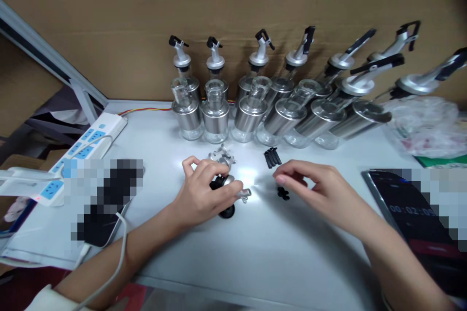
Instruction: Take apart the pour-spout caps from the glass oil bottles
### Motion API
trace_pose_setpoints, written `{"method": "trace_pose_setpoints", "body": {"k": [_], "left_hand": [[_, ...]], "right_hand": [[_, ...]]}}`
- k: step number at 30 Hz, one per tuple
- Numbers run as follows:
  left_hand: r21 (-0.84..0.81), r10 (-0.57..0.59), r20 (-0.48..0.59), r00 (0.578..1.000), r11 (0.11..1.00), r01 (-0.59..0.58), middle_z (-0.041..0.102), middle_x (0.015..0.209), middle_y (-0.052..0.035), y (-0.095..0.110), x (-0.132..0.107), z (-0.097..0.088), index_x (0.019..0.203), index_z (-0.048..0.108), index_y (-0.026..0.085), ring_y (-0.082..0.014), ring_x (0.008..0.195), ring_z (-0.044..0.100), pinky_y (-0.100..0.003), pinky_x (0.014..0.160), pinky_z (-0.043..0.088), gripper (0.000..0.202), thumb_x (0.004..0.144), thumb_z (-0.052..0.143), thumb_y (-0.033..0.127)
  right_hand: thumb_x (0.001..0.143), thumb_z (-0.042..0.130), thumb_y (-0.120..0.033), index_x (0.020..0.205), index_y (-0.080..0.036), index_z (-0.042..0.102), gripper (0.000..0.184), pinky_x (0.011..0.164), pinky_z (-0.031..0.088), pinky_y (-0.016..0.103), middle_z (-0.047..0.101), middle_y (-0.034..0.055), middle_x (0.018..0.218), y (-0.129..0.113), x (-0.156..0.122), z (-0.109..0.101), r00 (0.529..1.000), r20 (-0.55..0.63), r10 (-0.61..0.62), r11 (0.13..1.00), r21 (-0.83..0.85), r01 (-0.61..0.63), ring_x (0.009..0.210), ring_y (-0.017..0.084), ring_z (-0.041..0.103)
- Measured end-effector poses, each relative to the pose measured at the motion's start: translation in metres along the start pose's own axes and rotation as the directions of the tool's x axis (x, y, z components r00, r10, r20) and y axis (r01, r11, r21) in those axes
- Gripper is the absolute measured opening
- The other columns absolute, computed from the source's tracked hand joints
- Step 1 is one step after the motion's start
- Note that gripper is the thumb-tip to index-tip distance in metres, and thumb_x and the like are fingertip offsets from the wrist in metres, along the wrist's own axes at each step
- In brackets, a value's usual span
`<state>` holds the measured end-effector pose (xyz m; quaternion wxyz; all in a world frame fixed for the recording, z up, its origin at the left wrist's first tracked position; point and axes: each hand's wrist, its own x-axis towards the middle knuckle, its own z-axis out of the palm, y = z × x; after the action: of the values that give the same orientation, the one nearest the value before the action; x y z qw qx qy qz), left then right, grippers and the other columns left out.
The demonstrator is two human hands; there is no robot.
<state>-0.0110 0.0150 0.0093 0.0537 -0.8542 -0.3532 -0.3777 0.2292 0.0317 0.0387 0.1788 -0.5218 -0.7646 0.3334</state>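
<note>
The left hand (pixel 207 189), half curled, is holding a silver spout (pixel 245 193); the right hand (pixel 315 180) is nearly pinching, holding what, I cannot tell. Beyond them, four bottles (pixel 215 121) are lacking spouts; other bottles (pixel 357 121) are already wearing theirs.

- We are seeing glare whitening the tabletop (pixel 251 257).
- We are noticing soft shadow below the right hand (pixel 317 182).
- We are finding rightmost bottles (pixel 359 124) stretching outward.
- We are losing the upper-right corner to darkness.
</note>
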Motion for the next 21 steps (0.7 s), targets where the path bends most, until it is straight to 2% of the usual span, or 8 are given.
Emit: {"method": "trace_pose_setpoints", "body": {"k": [2,5,9,14,17,21], "left_hand": [[0.000,0.011,0.015,1.000,1.000,-0.011,0.054,0.081,-0.0021,0.000,0.000,0.000,0.087,0.061,0.023,-0.0163,0.076,0.047,-0.034,0.073,0.023,0.009,0.089,0.052,0.023],[-0.002,0.043,0.058,0.997,0.999,-0.043,0.051,0.073,-0.0003,0.003,0.000,0.001,0.084,0.063,0.022,-0.0149,0.070,0.045,-0.033,0.072,0.022,0.013,0.089,0.052,0.027],[0.002,0.051,0.076,0.996,0.999,-0.051,0.047,0.064,0.0026,0.008,0.001,0.002,0.075,0.061,0.020,-0.0126,0.062,0.039,-0.032,0.070,0.021,0.019,0.088,0.052,0.030],[0.062,0.064,0.069,0.996,0.996,-0.069,0.050,0.063,0.0027,0.010,0.000,0.004,0.075,0.058,0.019,-0.0135,0.065,0.042,-0.034,0.072,0.022,0.022,0.089,0.050,0.032],[0.102,0.061,0.066,0.996,0.992,-0.068,0.053,0.066,0.0016,0.008,-0.001,0.004,0.079,0.057,0.019,-0.0151,0.069,0.045,-0.034,0.072,0.024,0.017,0.088,0.050,0.031],[-0.006,0.108,0.133,0.985,0.994,-0.108,0.061,0.075,-0.0017,0.005,-0.001,0.001,0.092,0.056,0.016,-0.0174,0.074,0.049,-0.035,0.076,0.031,0.021,0.086,0.050,0.035]], "right_hand": [[0.090,0.050,-0.037,0.085,-0.021,0.064,0.022,0.058,0.044,0.023,0.066,0.0023,0.076,-0.012,-0.003,0.011,0.997,0.024,-0.069,0.996,0.057,0.068,0.065,0.013,0.057],[0.094,0.043,-0.027,0.090,-0.020,0.063,0.022,0.066,0.046,0.025,0.066,0.0036,0.083,-0.025,-0.007,0.029,0.981,0.065,-0.184,0.977,0.119,0.175,0.073,0.014,0.060],[0.092,0.039,-0.020,0.092,-0.020,0.062,0.023,0.067,0.047,0.026,0.066,0.0049,0.083,-0.029,-0.009,0.038,0.962,0.065,-0.265,0.959,0.125,0.256,0.073,0.015,0.060],[0.086,0.050,-0.020,0.095,-0.021,0.061,0.015,0.064,0.047,0.025,0.065,0.0029,0.079,-0.027,-0.009,0.039,0.961,0.048,-0.271,0.957,0.119,0.264,0.072,0.015,0.060],[0.087,0.053,-0.026,0.095,-0.022,0.060,0.011,0.062,0.047,0.023,0.066,0.0018,0.080,-0.027,-0.010,0.042,0.975,0.041,-0.218,0.969,0.127,0.212,0.071,0.014,0.060],[0.090,0.050,-0.032,0.090,-0.023,0.059,0.012,0.063,0.047,0.022,0.065,0.0010,0.079,-0.027,-0.012,0.041,0.989,0.013,-0.145,0.973,0.186,0.140,0.071,0.014,0.060]]}}
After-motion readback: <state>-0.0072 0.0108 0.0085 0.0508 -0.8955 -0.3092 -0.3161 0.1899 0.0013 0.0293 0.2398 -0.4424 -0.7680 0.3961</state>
